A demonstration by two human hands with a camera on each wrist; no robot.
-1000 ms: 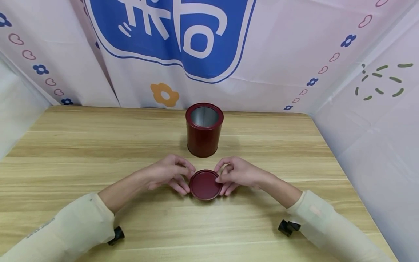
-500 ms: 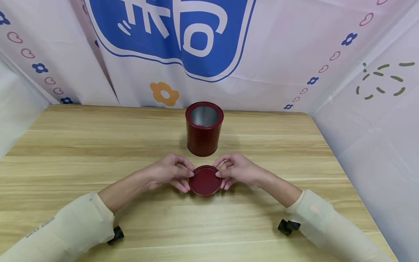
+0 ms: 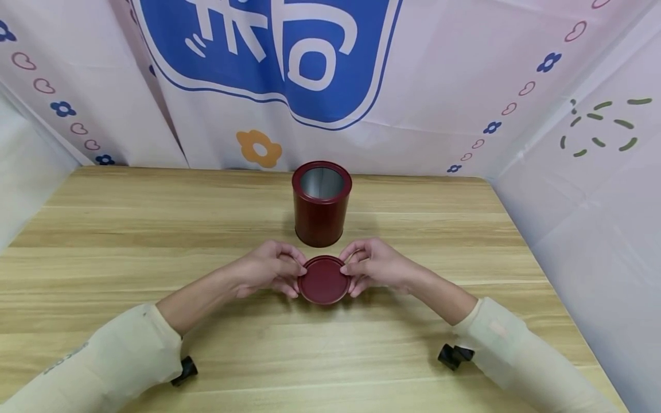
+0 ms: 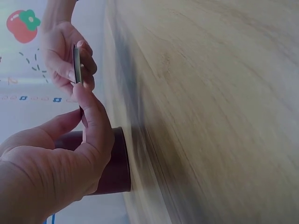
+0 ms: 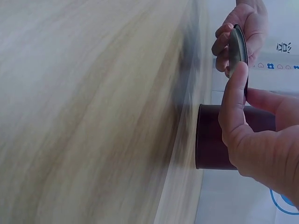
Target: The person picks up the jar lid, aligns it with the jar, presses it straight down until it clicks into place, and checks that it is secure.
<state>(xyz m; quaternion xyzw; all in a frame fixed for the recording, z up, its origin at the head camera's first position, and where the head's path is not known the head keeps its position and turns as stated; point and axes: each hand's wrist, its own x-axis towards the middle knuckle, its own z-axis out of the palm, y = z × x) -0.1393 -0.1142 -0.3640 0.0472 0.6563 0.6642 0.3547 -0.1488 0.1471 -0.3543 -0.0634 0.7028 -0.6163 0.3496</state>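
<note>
Between my two hands is a round dark red lid (image 3: 324,280), raised off the table. My left hand (image 3: 271,267) pinches its left edge, thumb on top and fingers beneath. On the opposite edge my right hand (image 3: 376,267) pinches it the same way. Both wrist views show the lid edge-on, its bare metal underside (image 5: 235,49) facing the tabletop. Just beyond the hands a dark red tin can (image 3: 320,223) stands upright with its mouth uncovered, showing a silvery inside. In the left wrist view the can (image 4: 114,172) is partly hidden behind my left hand.
The wooden table (image 3: 155,223) runs back to a printed cloth backdrop (image 3: 428,86). White cloth walls (image 3: 578,189) border it at both sides. Small black devices (image 3: 185,371) are attached under both sleeves.
The lid has risen off the table and moved slightly toward the can, with both hands moving along. My left thumb has come onto the lid's top edge. The can stays put.
</note>
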